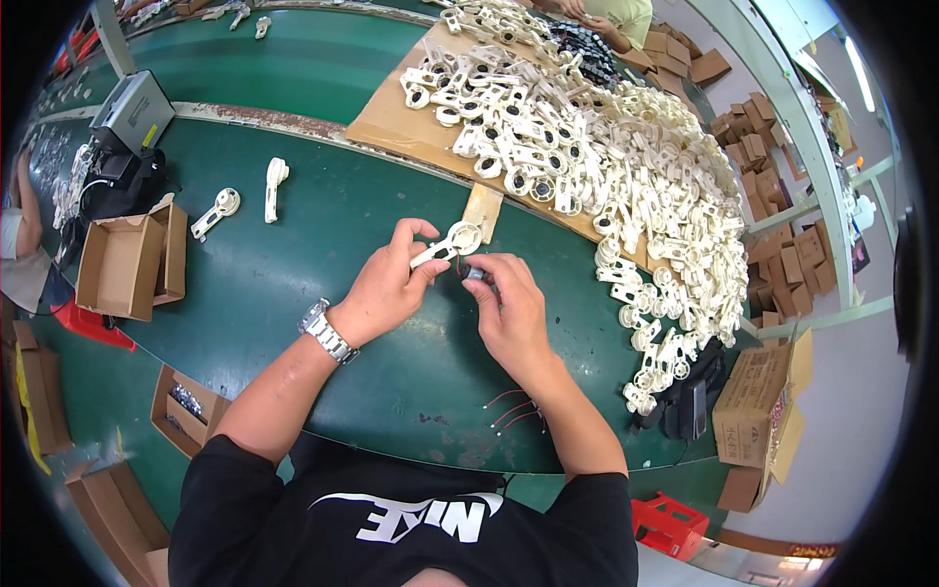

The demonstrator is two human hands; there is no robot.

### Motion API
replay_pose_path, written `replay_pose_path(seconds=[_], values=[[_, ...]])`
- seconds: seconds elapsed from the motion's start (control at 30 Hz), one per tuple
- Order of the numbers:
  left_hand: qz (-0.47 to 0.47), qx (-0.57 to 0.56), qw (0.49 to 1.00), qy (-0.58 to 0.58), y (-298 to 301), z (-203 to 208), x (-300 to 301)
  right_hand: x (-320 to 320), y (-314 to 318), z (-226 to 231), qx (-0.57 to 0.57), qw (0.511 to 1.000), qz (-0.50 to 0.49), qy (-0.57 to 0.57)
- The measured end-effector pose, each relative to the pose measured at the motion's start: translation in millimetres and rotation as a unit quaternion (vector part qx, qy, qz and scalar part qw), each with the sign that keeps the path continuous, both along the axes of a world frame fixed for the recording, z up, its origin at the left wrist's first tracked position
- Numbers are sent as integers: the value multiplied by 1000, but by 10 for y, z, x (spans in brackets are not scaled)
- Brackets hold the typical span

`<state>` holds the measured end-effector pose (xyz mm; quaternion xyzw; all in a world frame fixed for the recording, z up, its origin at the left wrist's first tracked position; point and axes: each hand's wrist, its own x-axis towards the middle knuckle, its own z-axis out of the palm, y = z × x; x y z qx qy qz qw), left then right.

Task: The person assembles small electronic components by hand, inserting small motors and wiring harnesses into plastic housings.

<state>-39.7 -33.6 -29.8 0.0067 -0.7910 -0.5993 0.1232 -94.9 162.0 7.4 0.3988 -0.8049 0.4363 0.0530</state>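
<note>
In my left hand [383, 292] is a white plastic fan-shaped housing [442, 250], a round ring head on a slim handle, pinched between thumb and fingers. Close beside it, my right hand [513, 311] grips a small grey part [474, 273] with thin wires; its exact kind is partly hidden by the fingers. A red wire shows between this part and the housing. Just beyond the ring head, a wooden strip [481, 211] juts from the cardboard. Two similar white pieces, one angled [217, 212] and one upright in the view [276, 192], lie farther left on the green tabletop [323, 249].
A large heap of white housings [675, 235] covers the right side. Loose red wires [511, 411] lie near my right forearm; a black device [691, 403] sits at the right edge. Left are an open cardboard box [119, 262] and a grey machine [135, 112]. Another person's hands [575, 10] show at the top.
</note>
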Motion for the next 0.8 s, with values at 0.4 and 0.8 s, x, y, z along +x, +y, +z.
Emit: replay_pose_path(seconds=[0.4, 0.8], values=[[-79, 29, 996, -29, 8, 131, 16, -40, 3, -28, -1, 995, -46, 92], [-74, -85, 993, -22, 16, 59, 35, -53, 60, 37, 111, 986, -51, 117]])
